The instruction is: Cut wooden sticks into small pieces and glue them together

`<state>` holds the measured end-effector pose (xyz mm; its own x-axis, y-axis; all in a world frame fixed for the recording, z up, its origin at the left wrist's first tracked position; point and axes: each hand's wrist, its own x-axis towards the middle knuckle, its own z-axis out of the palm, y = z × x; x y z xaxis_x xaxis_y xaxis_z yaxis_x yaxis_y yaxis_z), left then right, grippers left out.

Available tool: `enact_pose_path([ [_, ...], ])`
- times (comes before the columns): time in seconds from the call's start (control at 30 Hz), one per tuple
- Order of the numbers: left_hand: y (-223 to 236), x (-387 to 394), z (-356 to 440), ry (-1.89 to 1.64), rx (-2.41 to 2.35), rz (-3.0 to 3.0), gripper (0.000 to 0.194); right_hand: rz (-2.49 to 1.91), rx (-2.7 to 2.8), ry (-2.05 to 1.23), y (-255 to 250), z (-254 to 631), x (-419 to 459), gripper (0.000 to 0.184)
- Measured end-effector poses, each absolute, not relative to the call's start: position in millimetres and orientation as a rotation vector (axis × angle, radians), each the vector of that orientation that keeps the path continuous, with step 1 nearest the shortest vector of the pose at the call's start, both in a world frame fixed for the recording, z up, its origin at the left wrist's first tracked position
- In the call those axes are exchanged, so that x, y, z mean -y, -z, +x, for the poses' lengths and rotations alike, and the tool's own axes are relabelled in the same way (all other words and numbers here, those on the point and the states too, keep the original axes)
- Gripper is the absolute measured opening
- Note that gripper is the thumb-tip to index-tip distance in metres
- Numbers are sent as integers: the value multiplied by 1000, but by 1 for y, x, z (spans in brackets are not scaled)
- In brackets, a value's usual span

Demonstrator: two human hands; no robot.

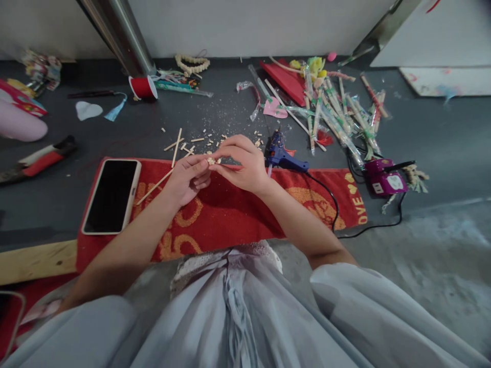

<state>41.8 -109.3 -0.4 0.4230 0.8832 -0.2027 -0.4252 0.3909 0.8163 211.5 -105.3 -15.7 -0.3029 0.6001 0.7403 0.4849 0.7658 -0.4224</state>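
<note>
My left hand and my right hand meet over the back edge of a red towel. Between their fingertips is a small cluster of pale, wood-coloured pieces, pinched from both sides; the fingers partly cover it. Just beyond the hands lie short cut bits of stick and crumbs. A longer thin stick slants across the towel beside my left hand. To the right of my right hand, a blue hot glue gun rests partly on the towel.
A phone lies on the towel's left end, with red-handled pliers further left. Wrapped stick bundles are heaped at the back right. A purple box with a black cord sits at right. A red ribbon spool stands behind.
</note>
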Motion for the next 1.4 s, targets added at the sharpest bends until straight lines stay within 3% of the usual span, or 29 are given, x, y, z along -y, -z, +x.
enact_pose_path([
  [0.37,4,109,40,-907,-789,825,13,-880,2016,-131,19,209,104,21],
  [0.67,4,107,40,-830,-764,843,24,-904,2042,-132,17,212,104,21],
  [0.87,0,107,41,-806,-788,821,17,-862,2019,-139,16,214,103,18],
  [1.4,-3,107,42,-790,-819,818,23,-857,2081,-145,19,216,101,15],
])
